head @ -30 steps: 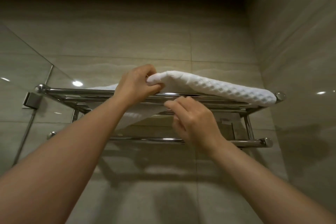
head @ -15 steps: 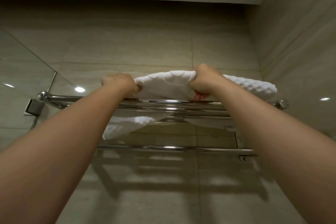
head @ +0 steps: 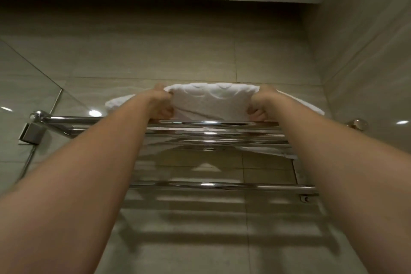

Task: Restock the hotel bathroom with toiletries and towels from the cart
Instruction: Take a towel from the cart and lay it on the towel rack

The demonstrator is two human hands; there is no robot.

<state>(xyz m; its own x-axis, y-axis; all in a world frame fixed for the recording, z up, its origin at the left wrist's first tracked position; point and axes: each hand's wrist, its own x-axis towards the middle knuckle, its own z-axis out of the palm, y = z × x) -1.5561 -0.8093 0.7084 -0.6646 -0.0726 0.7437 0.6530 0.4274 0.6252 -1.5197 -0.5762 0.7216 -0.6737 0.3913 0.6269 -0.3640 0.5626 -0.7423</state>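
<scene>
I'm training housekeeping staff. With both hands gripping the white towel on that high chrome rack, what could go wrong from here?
The towel bunches at the front bar of the rack; if the left hand and right hand release now, it may slide off. A loose edge droops through the bars on the right and might snag or hang untidy.

Both hands grip a folded white towel on a chrome wall rack: left hand at its left end, right hand at its right; lower rail beneath
</scene>
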